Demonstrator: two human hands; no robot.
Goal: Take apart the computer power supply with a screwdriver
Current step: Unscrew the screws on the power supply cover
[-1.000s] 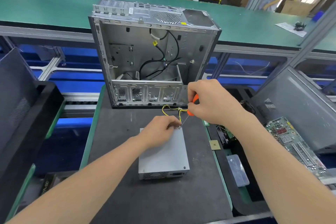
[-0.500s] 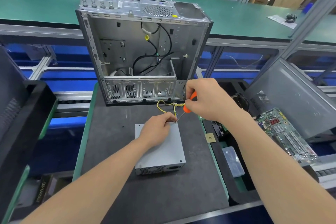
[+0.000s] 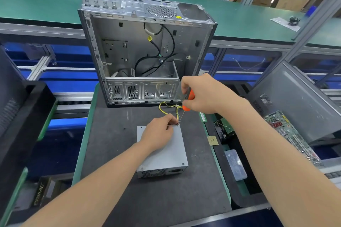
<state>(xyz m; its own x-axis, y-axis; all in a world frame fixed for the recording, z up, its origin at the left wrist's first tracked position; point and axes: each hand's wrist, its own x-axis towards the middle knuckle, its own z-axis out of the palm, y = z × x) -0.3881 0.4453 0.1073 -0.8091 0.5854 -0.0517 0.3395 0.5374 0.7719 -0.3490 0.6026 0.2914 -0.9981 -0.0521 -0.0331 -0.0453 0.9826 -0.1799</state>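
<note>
Reaching in from the lower left of the frame, the left forearm runs up to the left hand (image 3: pixel 159 135), which lies palm down on the far half of the power supply (image 3: pixel 166 155). Its wrist is straight, and its fingers are bent with their tips at the box's far right corner. Whether they pinch anything there cannot be told.

The right arm comes in from the lower right and crosses above the mat's right edge. The right hand (image 3: pixel 201 94) is raised, knuckles up, just right of frame centre. Its fingers and thumb are curled round the orange handle of the screwdriver (image 3: pixel 191 95). The tool slants down and to the left, and its thin shaft ends at the same far right corner, beside the left fingertips.

The power supply is a grey box lying flat in the middle of the frame on the dark mat (image 3: pixel 114 153), with its vent and socket face toward the camera. Yellow and black wires (image 3: pixel 163 106) loop from its far edge toward the case (image 3: pixel 129 57). The case stands open at upper centre, on the mat's far end.

A small chip (image 3: pixel 212 140) lies at the mat's right edge. Further right are a motherboard (image 3: pixel 287 134) and a leaning grey panel (image 3: pixel 299 101).
</note>
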